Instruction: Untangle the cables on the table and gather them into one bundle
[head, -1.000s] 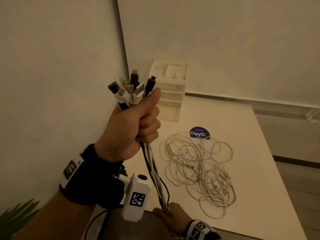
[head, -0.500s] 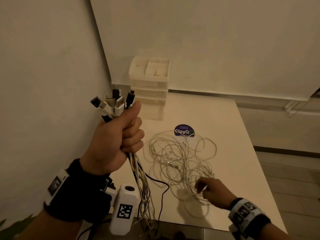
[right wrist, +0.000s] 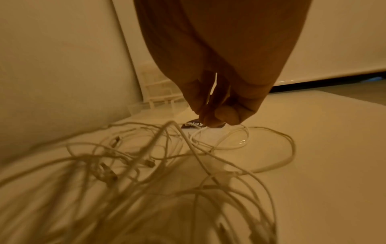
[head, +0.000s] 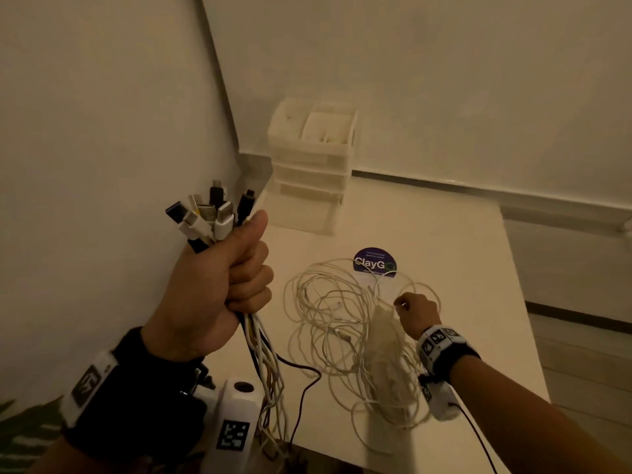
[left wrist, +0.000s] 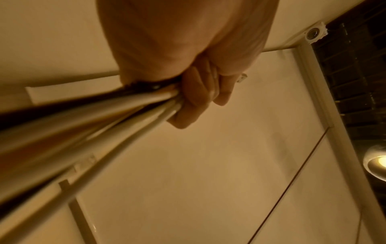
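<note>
On a white table (head: 444, 234) in a dim corner lies the tangle (head: 345, 336). The left hand (head: 212, 289) fists the bundle (head: 263, 354), plugs above for alignment; the right hand (head: 419, 314) pinches 1 strand, probably to free it.

Left hand (left wrist: 188, 49) fisted, grip around cable bundle (left wrist: 104, 112), lamp (left wrist: 376, 165) at right edge

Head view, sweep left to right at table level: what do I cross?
left hand gripping the cable bundle → loose white cable tangle on the table → right hand pinching a white cable
</note>
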